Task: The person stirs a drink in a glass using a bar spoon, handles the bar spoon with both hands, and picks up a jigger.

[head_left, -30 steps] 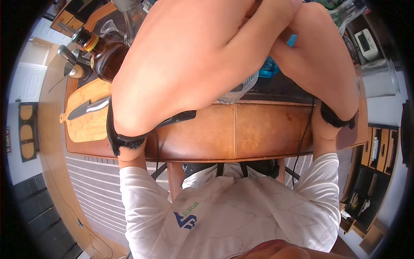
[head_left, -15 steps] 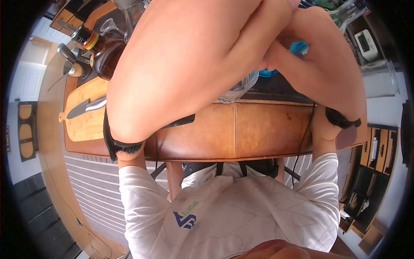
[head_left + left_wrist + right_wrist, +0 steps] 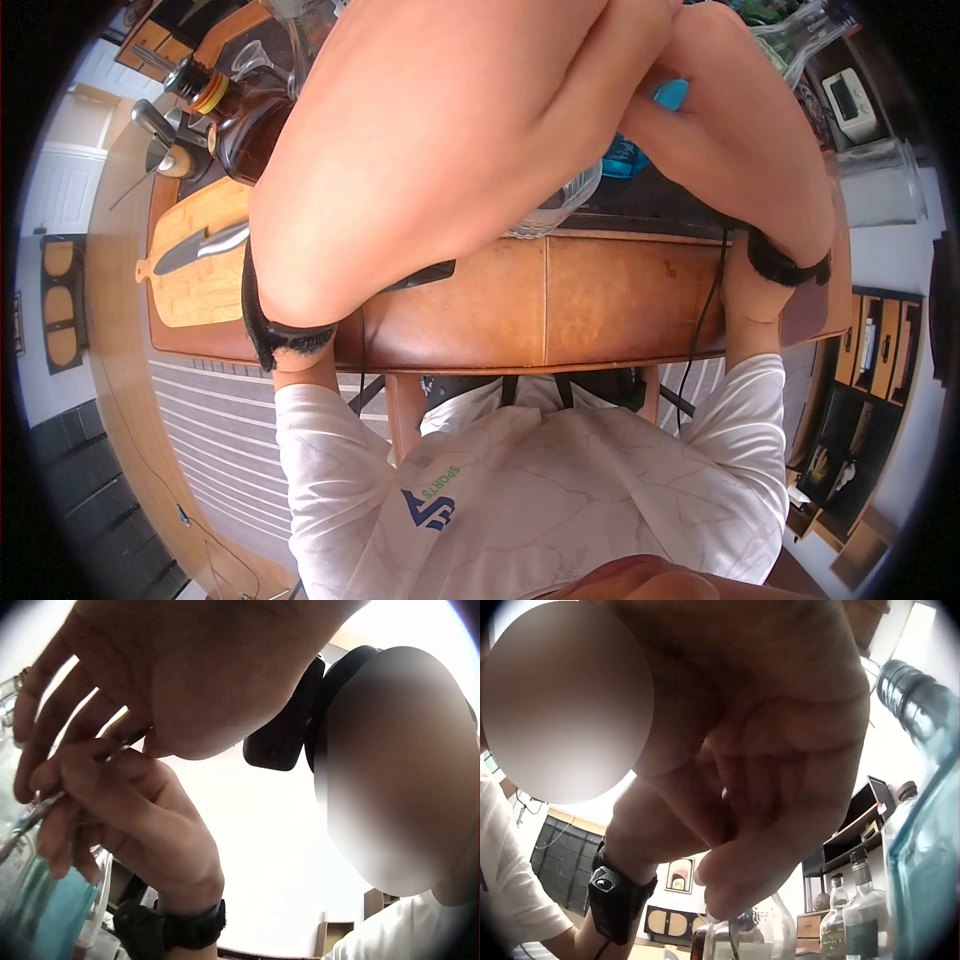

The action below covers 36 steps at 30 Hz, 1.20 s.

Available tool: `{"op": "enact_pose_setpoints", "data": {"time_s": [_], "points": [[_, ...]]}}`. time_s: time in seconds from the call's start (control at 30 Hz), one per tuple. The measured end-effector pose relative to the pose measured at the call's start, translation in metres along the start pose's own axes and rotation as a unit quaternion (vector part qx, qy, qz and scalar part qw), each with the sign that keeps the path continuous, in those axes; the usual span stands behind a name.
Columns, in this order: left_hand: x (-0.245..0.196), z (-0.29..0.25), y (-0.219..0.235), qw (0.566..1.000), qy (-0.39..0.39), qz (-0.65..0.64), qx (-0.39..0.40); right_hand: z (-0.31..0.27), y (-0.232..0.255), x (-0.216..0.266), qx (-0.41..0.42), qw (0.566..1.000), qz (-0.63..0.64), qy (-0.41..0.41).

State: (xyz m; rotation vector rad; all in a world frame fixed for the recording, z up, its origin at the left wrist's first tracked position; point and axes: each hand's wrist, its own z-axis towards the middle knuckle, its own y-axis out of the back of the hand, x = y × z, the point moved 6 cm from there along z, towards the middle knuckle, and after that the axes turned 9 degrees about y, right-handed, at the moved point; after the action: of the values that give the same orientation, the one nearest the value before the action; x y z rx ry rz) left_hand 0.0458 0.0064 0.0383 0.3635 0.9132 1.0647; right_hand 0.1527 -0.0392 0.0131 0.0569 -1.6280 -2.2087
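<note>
Both hands come together over the bottles. In the head view my left hand (image 3: 450, 130) fills the middle and its fingertips are hidden. My right hand (image 3: 735, 140) meets it from the right. In the left wrist view the right hand pinches a thin metal rod (image 3: 28, 823), which slants up under the spread left fingers. I cannot tell whether the left thumb also grips it. Below the hands in the head view stands a ribbed clear glass container (image 3: 562, 208). Beside it is a teal-blue bottle (image 3: 625, 158), large in the right wrist view.
A brown liquor bottle (image 3: 245, 140) with a black cap stands at the left. A wooden cutting board (image 3: 190, 290) bears a kitchen knife (image 3: 185, 252). Clear bottles (image 3: 862, 915) stand behind the hands, and a glass jar (image 3: 880, 185) is at the right. Leather edging (image 3: 600, 300) lines the table front.
The right hand shifts and turns slightly, showing more of the blue thing half a second ago and then covering part of it again. The left arm has edged a little to the left.
</note>
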Motion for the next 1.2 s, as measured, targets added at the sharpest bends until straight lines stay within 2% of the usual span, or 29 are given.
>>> {"op": "enact_pose_setpoints", "data": {"time_s": [0.07, 0.1, 0.13, 0.2, 0.27, 0.3, 0.37, 0.4, 0.47, 0.6, 0.67, 0.77, 0.9, 0.97, 1.0, 1.07, 1.1, 1.17, 1.2], "points": [[-0.014, 0.004, -0.002, 0.991, 0.045, 0.122, -0.028, 0.002, 0.002, -0.001, -0.058, 0.993, -0.086, 0.053], [-0.003, 0.002, -0.004, 0.991, 0.045, 0.122, -0.028, 0.002, 0.004, 0.003, -0.058, 0.993, -0.086, 0.053], [0.017, -0.003, -0.009, 0.996, 0.056, 0.075, -0.015, 0.002, 0.006, 0.006, -0.043, 0.998, -0.039, 0.031], [0.013, 0.003, -0.008, 0.997, 0.066, 0.027, -0.003, 0.002, 0.004, 0.006, -0.026, 1.0, 0.009, 0.008], [0.003, 0.003, -0.004, 0.985, 0.166, 0.052, -0.011, 0.001, 0.009, 0.009, -0.098, 0.991, 0.078, 0.057], [0.009, 0.001, -0.004, 0.985, 0.166, 0.051, -0.011, 0.001, 0.012, 0.013, -0.097, 0.991, 0.078, 0.057], [0.012, -0.003, -0.002, 0.997, 0.058, 0.041, -0.032, 0.002, 0.013, 0.017, -0.008, 1.0, 0.014, 0.001], [0.011, -0.001, 0.001, 0.997, 0.058, 0.041, -0.032, -0.002, 0.009, 0.009, -0.008, 1.0, 0.014, 0.001], [0.015, 0.003, 0.001, 0.989, 0.128, -0.051, 0.043, -0.012, -0.002, -0.002, -0.027, 0.997, -0.029, 0.071], [0.009, 0.002, 0.001, 0.989, 0.134, -0.042, 0.035, -0.022, 0.001, -0.003, -0.055, 0.995, -0.064, 0.05], [0.007, 0.003, 0.001, 0.989, 0.138, -0.036, 0.03, -0.023, -0.002, -0.008, -0.043, 0.998, -0.016, 0.036], [0.004, 0.004, 0.001, 0.989, 0.144, -0.027, 0.023, -0.022, -0.001, -0.005, -0.034, 0.998, -0.014, 0.048], [0.002, 0.003, 0.0, 0.988, 0.152, -0.018, 0.016, -0.023, 0.0, -0.01, -0.054, 0.997, 0.047, 0.024], [0.001, 0.005, -0.002, 0.988, 0.155, -0.013, 0.012, -0.01, 0.009, 0.002, -0.071, 0.985, -0.023, 0.153], [0.001, 0.005, -0.002, 0.988, 0.157, -0.011, 0.01, -0.007, 0.013, 0.008, -0.071, 0.985, -0.024, 0.153], [-0.003, 0.005, -0.001, 0.987, 0.16, -0.005, 0.005, -0.002, 0.01, 0.018, 0.002, 0.994, 0.002, 0.105], [-0.002, 0.004, 0.0, 0.987, 0.162, -0.002, 0.003, 0.001, 0.012, 0.02, 0.002, 0.994, 0.002, 0.105], [-0.003, 0.005, -0.001, 0.986, 0.165, 0.003, -0.001, 0.004, 0.007, 0.016, 0.052, 0.988, 0.139, 0.043], [-0.003, 0.004, 0.0, 0.986, 0.167, 0.006, -0.003, 0.004, 0.007, 0.015, 0.052, 0.988, 0.139, 0.043]]}}
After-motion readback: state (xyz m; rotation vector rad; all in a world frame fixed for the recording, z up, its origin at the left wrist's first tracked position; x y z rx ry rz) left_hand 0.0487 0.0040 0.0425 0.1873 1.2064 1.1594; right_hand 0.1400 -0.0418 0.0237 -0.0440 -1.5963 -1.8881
